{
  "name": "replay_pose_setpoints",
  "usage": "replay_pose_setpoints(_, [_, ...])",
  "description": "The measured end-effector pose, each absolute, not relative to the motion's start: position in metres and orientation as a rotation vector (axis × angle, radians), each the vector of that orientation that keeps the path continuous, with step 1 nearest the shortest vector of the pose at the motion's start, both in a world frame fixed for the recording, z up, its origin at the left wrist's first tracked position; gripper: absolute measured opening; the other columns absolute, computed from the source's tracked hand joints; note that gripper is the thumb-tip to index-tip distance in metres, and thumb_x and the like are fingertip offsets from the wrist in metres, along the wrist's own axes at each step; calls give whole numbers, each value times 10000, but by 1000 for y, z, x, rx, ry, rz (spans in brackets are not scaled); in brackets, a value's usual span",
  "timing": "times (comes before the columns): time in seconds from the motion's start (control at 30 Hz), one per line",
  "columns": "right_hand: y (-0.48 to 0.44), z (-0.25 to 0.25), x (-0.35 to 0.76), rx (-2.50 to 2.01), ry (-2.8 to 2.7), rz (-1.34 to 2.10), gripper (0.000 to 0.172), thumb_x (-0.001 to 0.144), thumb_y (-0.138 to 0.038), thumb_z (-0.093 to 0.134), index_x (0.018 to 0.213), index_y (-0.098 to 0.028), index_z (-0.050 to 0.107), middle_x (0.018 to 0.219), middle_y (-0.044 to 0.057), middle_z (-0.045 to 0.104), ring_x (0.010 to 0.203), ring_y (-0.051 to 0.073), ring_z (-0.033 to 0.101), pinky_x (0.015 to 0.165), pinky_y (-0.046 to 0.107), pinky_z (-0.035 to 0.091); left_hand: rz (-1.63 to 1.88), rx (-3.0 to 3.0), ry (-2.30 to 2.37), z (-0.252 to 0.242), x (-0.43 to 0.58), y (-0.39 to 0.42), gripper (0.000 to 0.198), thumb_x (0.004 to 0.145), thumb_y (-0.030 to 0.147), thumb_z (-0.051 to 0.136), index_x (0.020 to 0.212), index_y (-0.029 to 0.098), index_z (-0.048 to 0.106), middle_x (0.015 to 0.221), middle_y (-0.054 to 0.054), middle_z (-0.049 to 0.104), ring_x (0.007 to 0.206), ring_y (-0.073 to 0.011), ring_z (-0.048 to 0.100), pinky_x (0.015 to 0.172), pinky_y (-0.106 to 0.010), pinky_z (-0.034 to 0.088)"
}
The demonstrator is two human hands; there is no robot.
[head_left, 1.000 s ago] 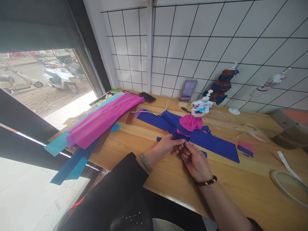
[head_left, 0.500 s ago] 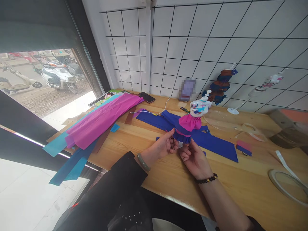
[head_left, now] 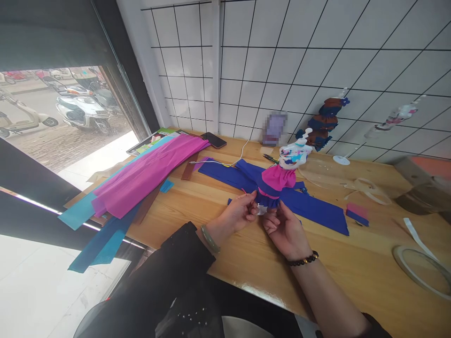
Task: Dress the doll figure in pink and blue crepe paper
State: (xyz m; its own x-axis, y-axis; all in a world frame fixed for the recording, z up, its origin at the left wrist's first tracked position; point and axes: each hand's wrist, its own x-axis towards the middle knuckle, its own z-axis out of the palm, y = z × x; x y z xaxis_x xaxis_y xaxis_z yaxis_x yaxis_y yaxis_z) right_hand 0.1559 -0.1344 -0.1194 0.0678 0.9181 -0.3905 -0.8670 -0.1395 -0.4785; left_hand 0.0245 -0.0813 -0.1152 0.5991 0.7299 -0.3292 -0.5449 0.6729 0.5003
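Observation:
Between my hands is a small dress form point(head_left: 294, 157) with a white, paint-spotted top and a knobbed neck, leaning to the right. Gathered pink crepe paper point(head_left: 279, 176) wraps its middle, with a dark blue ruffle point(head_left: 268, 199) below. My left hand point(head_left: 244, 207) pinches the ruffle's left edge, fingers curled. On the right side, my right hand point(head_left: 282, 225) grips the lower edge with thumb and bent fingers. A white bit of the form's lower end shows between the hands. Blue crepe paper strips point(head_left: 317, 211) lie flat behind and beside it.
Pink crepe paper sheets point(head_left: 148, 176) lie at the left over blue and brown ones. A phone point(head_left: 214, 140) and a white cable point(head_left: 243, 152) are at the back. Another dressed form point(head_left: 326, 119) stands by the wall. A tape roll point(head_left: 398, 258) lies at the right.
The view has shifted slightly. My left fingers have moved a little at the ruffle's lower edge, and more of the white lower end shows between my hands.

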Motion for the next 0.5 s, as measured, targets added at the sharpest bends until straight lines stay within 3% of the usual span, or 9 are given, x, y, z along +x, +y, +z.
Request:
replay_pose_setpoints(0.2, [-132, -118, 156, -726, -70, 1550, 315, 816, -308, 643, 623, -183, 428, 561, -55, 467, 405, 29, 345, 358, 146, 302, 750, 367, 545, -119, 26, -80, 374, 632, 325, 812, 694, 147, 489, 554, 33, 502, 454, -38, 435, 348, -108, 222])
replay_pose_setpoints(0.33, [-130, -121, 156, -730, -65, 1571, 259, 823, -255, 635, 654, -172, 457, 563, -59, 464, 395, 19, 344, 348, 137, 299, 722, 347, 563, -118, 27, -79, 372, 693, 388, 761, 675, 132, 492, 555, 27, 493, 445, -37, 443, 341, -112, 214])
replay_pose_setpoints(0.5, [-130, -122, 157, -721, -81, 1583, 243, 805, -234, 654, 666, -169, 465, 560, -64, 462, 393, 16, 353, 354, 133, 315, 749, 321, 567, -117, 29, -79, 345, 716, 334, 751, 655, 137, 475, 543, 35, 476, 429, -32, 418, 330, -106, 207])
